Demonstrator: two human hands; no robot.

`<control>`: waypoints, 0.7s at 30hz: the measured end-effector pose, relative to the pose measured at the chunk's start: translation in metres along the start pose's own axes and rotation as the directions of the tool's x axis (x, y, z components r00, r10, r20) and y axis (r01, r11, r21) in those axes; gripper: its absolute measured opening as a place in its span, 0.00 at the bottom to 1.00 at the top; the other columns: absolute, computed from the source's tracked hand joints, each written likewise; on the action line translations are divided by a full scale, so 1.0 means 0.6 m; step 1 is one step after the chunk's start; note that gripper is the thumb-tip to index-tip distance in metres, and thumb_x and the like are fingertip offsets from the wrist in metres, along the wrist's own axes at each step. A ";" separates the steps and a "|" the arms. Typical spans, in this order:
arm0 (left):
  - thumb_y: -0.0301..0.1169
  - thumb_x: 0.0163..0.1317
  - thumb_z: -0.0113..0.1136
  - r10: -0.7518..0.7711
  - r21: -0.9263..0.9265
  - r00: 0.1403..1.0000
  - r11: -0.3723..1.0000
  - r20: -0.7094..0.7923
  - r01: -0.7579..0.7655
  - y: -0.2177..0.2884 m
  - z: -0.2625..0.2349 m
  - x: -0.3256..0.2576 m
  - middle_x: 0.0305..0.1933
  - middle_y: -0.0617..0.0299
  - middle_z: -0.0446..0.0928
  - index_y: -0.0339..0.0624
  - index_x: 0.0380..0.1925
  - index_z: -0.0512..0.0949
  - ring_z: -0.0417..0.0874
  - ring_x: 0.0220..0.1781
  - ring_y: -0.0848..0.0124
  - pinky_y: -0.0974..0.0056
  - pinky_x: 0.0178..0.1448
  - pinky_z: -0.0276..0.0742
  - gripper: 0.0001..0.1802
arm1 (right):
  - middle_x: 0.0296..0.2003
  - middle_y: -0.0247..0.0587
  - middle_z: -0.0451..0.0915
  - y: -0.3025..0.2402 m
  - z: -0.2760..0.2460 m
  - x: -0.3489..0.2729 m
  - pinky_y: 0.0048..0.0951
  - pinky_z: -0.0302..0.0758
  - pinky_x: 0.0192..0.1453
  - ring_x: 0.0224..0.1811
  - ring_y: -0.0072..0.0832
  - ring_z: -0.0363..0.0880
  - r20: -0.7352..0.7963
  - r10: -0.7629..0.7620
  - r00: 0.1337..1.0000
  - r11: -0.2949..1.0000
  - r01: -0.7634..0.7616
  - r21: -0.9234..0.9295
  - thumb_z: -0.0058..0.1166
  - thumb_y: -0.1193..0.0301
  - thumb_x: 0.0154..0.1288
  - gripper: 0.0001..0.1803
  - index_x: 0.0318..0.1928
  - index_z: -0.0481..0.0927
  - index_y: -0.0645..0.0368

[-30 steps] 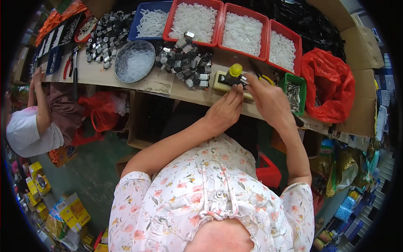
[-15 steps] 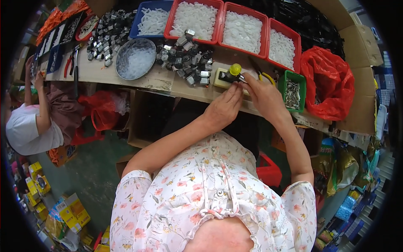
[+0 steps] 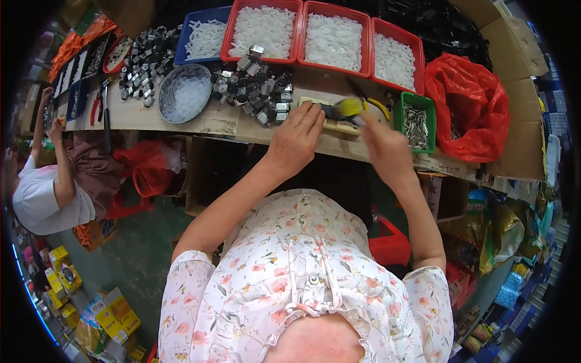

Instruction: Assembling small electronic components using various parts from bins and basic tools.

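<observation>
My left hand [image 3: 295, 138] rests at the left end of a cream block [image 3: 344, 128], fingers bent and close together. Whatever they hold is hidden beneath them. My right hand [image 3: 387, 150], smeared by motion, is closed at the right of the block around the handle of what looks like a small mallet with a yellow end [image 3: 350, 107]. The mallet's head is over the block, also blurred. Left of my left hand lies a pile of small silver-and-black motors [image 3: 251, 91]. A green tray [image 3: 431, 142] of slim metal pins stands just right of my right hand.
Red bins [image 3: 301, 33] and a blue bin [image 3: 179, 53] of white plastic parts line the back. Yellow-handled pliers [image 3: 380, 109] lie behind the block. A metal bowl [image 3: 163, 97] stands left, a red bag [image 3: 469, 103] right. Another person [image 3: 51, 193] sits far left.
My left hand has moved left, away from my right hand. The right hand has shifted right and slightly down, and the yellow end has tipped from upright. The whole view has shifted a little.
</observation>
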State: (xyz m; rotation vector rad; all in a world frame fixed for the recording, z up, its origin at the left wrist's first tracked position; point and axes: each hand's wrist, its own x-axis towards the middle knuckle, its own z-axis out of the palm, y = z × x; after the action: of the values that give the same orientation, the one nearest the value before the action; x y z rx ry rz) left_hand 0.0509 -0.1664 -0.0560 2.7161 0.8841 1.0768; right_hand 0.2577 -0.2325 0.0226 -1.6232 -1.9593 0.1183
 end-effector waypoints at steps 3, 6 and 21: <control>0.18 0.52 0.58 0.043 -0.022 0.999 0.999 0.013 -0.043 0.004 0.011 0.015 0.56 0.44 0.77 0.25 0.48 0.78 0.78 0.61 0.49 0.53 0.64 0.76 0.21 | 0.34 0.58 0.83 0.003 -0.007 -0.005 0.39 0.78 0.35 0.33 0.47 0.86 0.285 0.087 0.954 0.984 -0.038 -0.172 0.55 0.76 0.71 0.12 0.52 0.79 0.67; 0.19 0.51 0.58 0.070 -0.027 0.997 0.997 0.021 -0.070 0.000 0.027 0.019 0.57 0.44 0.76 0.25 0.48 0.78 0.77 0.61 0.49 0.53 0.64 0.75 0.21 | 0.33 0.58 0.82 0.000 -0.045 -0.001 0.39 0.78 0.35 0.32 0.47 0.84 -0.064 0.016 0.998 1.000 -0.016 0.001 0.55 0.75 0.71 0.13 0.53 0.79 0.66; 0.23 0.53 0.58 0.114 0.036 0.993 0.993 0.007 -0.114 0.002 0.035 0.025 0.55 0.42 0.77 0.24 0.46 0.79 0.78 0.60 0.49 0.53 0.62 0.76 0.20 | 0.32 0.55 0.81 0.192 -0.039 0.094 0.45 0.76 0.34 0.31 0.52 0.81 -0.116 0.012 0.993 0.950 -0.047 -0.309 0.53 0.67 0.73 0.13 0.50 0.81 0.62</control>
State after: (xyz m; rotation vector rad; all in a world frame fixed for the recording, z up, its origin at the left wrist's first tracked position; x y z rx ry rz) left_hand 0.0740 -0.1567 -0.0626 2.8288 0.7635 1.0835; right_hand 0.3645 -0.1579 0.0147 -1.8130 -1.9396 -0.2808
